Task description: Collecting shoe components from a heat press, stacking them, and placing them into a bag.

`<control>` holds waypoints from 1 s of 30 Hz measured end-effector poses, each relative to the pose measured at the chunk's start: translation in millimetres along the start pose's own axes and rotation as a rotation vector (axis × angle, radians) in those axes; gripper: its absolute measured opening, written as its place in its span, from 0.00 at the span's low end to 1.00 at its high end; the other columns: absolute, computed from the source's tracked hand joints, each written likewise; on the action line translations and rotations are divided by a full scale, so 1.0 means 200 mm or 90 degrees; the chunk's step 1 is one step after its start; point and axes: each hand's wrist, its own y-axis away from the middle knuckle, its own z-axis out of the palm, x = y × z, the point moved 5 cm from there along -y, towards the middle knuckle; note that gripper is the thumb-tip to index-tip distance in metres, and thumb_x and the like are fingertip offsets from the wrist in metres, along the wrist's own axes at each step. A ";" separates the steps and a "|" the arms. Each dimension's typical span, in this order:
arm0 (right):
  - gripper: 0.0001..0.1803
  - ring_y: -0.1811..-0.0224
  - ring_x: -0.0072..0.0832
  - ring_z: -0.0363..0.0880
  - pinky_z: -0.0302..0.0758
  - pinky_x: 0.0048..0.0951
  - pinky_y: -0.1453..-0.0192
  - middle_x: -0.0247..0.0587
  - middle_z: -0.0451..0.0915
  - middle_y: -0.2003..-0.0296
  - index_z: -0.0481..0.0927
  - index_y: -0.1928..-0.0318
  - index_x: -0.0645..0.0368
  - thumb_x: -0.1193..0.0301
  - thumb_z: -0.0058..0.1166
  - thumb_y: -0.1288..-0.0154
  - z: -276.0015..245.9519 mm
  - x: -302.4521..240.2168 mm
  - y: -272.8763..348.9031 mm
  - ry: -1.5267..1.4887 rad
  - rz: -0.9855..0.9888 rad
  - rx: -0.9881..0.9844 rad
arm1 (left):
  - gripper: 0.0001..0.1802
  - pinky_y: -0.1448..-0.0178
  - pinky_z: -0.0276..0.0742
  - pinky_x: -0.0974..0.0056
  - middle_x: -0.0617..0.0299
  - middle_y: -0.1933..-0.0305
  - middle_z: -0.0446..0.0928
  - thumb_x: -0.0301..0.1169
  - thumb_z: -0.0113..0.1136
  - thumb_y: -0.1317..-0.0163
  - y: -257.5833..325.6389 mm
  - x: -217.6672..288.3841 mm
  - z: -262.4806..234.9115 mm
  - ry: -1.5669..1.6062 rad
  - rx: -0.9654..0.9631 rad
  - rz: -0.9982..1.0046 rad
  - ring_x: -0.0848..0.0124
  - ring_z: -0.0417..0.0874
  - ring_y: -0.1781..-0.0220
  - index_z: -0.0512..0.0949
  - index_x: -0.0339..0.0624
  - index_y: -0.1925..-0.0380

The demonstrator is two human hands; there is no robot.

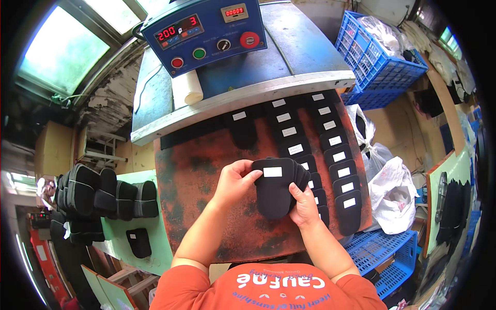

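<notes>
Workshop interior with bright windows (pixel 64 49) at upper left; at centre, a red-brown, dark-stained worktop (pixel 191 170). Above this surface, in both hands: a fanned stack of black pads (pixel 274 199), round-ended, with a white label (pixel 272 172) near the far end of the topmost piece. Left hand (pixel 232 182): closed in a pinch, thumb and forefinger at the stack's upper left edge, beside the label; number of pieces caught not visible. Right hand (pixel 306 206): closed on the lower right side, thumb uppermost, other fingers mostly hidden.

Keep the fan evenly spread, for clean separation of single pieces (likely fault, by judgement: two pieces lifted together). Grip by the rim; keep fingertips off the label. Hold label side up, label end away from the body.

Next outward, to the right: two overlapping columns of labelled pads (pixel 347 219); beyond the stack, a separate labelled pad (pixel 244 135). Take spacing from the columns; avoid brushing the nearer pieces with the right hand.

Farther out: at the far side, a blue control box (pixel 206 33); at left, piled dark pads (pixel 80 191) by a green side worktop (pixel 113 232); at right, a white plastic bag (pixel 392 194) and a blue crate (pixel 368 57).
</notes>
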 end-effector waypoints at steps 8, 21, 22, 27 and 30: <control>0.25 0.45 0.32 0.71 0.69 0.36 0.40 0.39 0.72 0.48 0.65 0.41 0.58 0.71 0.55 0.39 0.00 -0.07 -0.04 0.003 -0.006 0.011 | 0.09 0.73 0.69 0.75 0.66 0.73 0.76 0.28 0.60 0.44 -0.17 0.06 -0.10 0.033 0.000 -0.144 0.81 0.72 0.76 0.78 0.34 0.66; 0.28 0.44 0.32 0.70 0.67 0.36 0.39 0.40 0.71 0.47 0.65 0.41 0.58 0.69 0.55 0.43 -0.03 -0.08 -0.02 -0.098 0.056 -0.053 | 0.07 0.79 0.66 0.76 0.64 0.76 0.75 0.27 0.60 0.44 -0.44 -0.21 -0.33 -0.053 0.189 -0.116 0.80 0.72 0.81 0.77 0.34 0.68; 0.28 0.44 0.32 0.70 0.67 0.36 0.39 0.40 0.71 0.48 0.65 0.41 0.58 0.69 0.55 0.44 -0.03 -0.07 -0.02 -0.087 0.058 -0.043 | 0.10 0.77 0.68 0.73 0.62 0.76 0.76 0.28 0.61 0.45 -0.44 -0.20 -0.34 -0.132 0.240 -0.060 0.77 0.73 0.80 0.77 0.32 0.66; 0.22 0.47 0.30 0.73 0.70 0.34 0.41 0.38 0.73 0.50 0.68 0.44 0.58 0.73 0.54 0.40 0.00 -0.06 -0.02 -0.002 0.018 0.028 | 0.16 0.70 0.74 0.72 0.59 0.73 0.77 0.29 0.64 0.48 -0.22 0.01 -0.15 -0.104 0.170 -0.019 0.75 0.77 0.73 0.75 0.31 0.61; 0.20 0.47 0.29 0.73 0.70 0.34 0.41 0.37 0.74 0.50 0.69 0.45 0.58 0.75 0.54 0.39 0.04 -0.07 -0.01 0.012 -0.001 0.035 | 0.12 0.72 0.72 0.74 0.64 0.73 0.77 0.23 0.62 0.47 -0.06 0.03 -0.01 0.114 0.004 -0.085 0.80 0.75 0.75 0.75 0.33 0.62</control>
